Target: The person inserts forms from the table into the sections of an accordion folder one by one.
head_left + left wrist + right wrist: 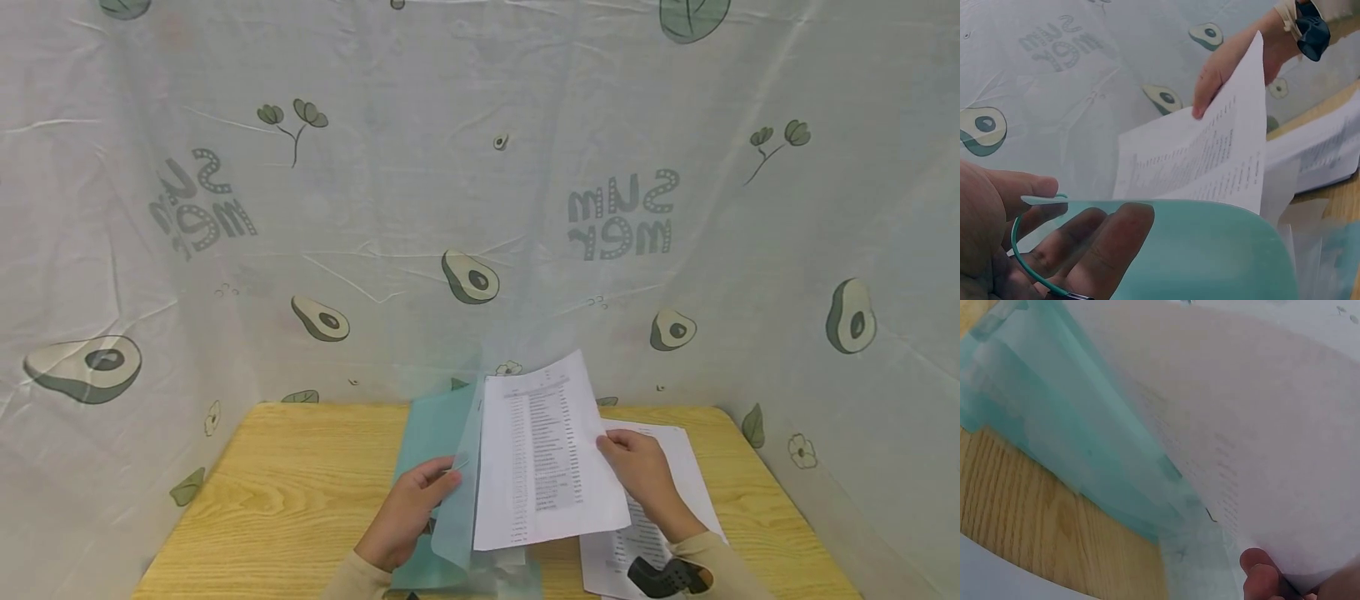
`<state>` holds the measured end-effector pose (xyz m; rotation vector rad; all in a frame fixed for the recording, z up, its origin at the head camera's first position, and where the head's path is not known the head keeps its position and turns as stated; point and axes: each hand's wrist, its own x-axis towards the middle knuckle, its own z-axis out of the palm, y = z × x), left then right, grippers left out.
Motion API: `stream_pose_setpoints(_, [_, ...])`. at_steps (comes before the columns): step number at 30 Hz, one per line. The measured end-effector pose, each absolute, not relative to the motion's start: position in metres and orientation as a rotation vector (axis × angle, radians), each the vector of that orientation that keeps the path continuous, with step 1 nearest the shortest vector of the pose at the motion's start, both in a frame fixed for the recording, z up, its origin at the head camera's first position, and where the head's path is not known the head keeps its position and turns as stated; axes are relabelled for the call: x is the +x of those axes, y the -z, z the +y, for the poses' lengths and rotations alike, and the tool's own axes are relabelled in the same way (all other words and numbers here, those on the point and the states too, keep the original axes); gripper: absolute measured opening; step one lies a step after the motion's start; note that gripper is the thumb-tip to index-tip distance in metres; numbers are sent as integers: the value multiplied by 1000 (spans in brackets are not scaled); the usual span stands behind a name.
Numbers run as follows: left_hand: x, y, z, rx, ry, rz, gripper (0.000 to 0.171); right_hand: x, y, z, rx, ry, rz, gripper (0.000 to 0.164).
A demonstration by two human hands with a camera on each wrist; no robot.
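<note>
A translucent teal document folder (431, 429) lies opened at the middle of the table. My left hand (408, 512) pinches the edge of its raised cover, thumb on one side and fingers on the other. In the left wrist view a thin green cord (1017, 250) loops from the folder's edge (1210, 244) past the fingers. My right hand (648, 475) grips the right edge of a printed paper sheet (547, 467), held up and tilted beside the cover. The sheet's left edge overlaps the folder; whether several sheets are held together cannot be told.
More printed papers (690, 462) lie on the table at the right, partly beneath my right forearm. The wooden table (315, 467) meets a pale curtain (405, 208) with avocado prints at the back and both sides. A dark band (667, 577) circles my right wrist.
</note>
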<state>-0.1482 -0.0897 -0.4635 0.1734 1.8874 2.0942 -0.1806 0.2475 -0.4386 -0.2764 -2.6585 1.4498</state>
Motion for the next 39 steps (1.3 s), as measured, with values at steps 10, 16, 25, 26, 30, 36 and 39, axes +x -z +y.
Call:
stream_pose_setpoints(10, [-149,464,-85,169,-2090,1882,54,-178,438,235,-210,-1480,-2651,32])
stream_pose_setpoints(16, [-149,462,-85,151,-2091,1913,54,-177,437,232,-192,-1430,-2675,30])
stream_pose_setpoints(25, [-148,463,-86,149,-2089,1936,58,-168,434,230,-149,-1454,-2681,33])
stream_pose_setpoints(26, [-148,463,-86,145,-2082,1943,58,-168,434,229,-151,-1473,-2677,33])
stream_pose_setpoints(30, [-147,463,-84,132,-2063,1964,59,-170,437,222,-144,-1533,-2669,33])
stream_pose_setpoints(36, [-146,462,-84,128,-2060,1954,58,-176,445,213,-157,-1570,-2640,29])
stream_pose_setpoints(39, [-146,463,-83,126,-2064,1942,57,-179,449,208,-158,-1591,-2634,27])
